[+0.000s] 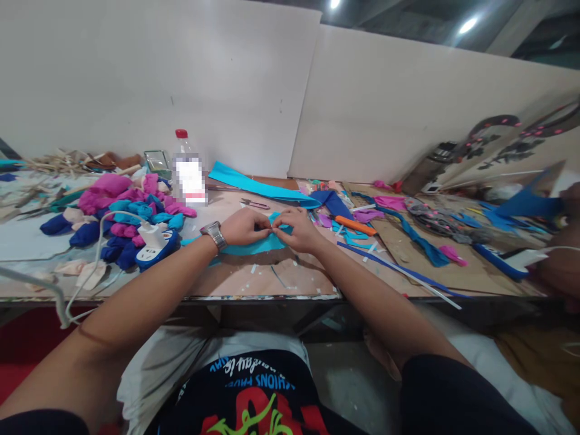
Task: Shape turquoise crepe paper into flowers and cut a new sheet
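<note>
Both hands meet over the middle of the table, pinching a strip of turquoise fabric [256, 246]. My left hand [242, 229], with a metal watch [214, 234] at its wrist, has its thumb and fingers closed on the cloth. Close beside it, my right hand [296, 229] grips the same cloth between thumb and fingertips. The strip's tail runs left under my left hand. Just beyond the hands lie small thread snips [254, 204] and a longer folded turquoise strip [263, 188]. An orange-handled cutter [356, 226] rests to the right of my right hand.
Left are a heap of pink and blue fabric pieces [106, 193], a blue power strip [156, 251] with a white cable, and a red-capped bottle [182, 145]. Right are fabric scraps, a dark flask [428, 169], another power strip [498, 261] and another person's blurred hand [559, 272].
</note>
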Demonstrator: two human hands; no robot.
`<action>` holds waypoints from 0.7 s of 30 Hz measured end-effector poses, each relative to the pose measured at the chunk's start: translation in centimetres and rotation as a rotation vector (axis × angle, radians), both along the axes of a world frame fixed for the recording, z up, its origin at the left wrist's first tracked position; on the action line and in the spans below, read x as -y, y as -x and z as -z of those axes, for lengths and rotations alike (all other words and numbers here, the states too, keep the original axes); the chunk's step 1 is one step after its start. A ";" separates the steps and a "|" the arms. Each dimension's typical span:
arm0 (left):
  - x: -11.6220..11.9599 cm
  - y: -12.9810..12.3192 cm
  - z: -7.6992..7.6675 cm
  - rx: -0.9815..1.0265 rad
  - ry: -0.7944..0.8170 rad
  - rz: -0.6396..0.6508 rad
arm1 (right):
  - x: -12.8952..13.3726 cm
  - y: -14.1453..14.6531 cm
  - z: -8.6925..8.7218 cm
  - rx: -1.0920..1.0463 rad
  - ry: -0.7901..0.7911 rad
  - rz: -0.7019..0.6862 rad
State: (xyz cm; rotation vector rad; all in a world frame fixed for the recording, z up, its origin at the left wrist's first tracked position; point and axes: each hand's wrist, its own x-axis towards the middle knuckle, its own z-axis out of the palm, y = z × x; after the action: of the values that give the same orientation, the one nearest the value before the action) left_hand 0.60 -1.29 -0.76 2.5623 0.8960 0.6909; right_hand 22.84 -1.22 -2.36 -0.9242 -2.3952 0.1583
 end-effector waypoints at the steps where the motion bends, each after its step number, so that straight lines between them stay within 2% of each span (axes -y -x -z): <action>1: -0.1 0.0 0.0 0.009 -0.001 -0.005 | 0.0 -0.1 0.0 -0.003 0.004 -0.006; 13: -0.2 0.1 0.0 0.024 0.007 0.016 | 0.1 0.0 -0.1 -0.021 0.021 -0.021; 21: -0.5 0.3 0.1 -0.068 0.071 0.029 | 0.0 -0.1 0.0 -0.013 0.011 -0.040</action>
State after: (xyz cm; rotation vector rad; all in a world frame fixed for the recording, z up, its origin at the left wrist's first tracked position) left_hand 0.26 -0.82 -0.87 2.5437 0.8867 0.5571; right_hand 22.95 -1.19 -2.37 -0.8784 -2.4043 0.1921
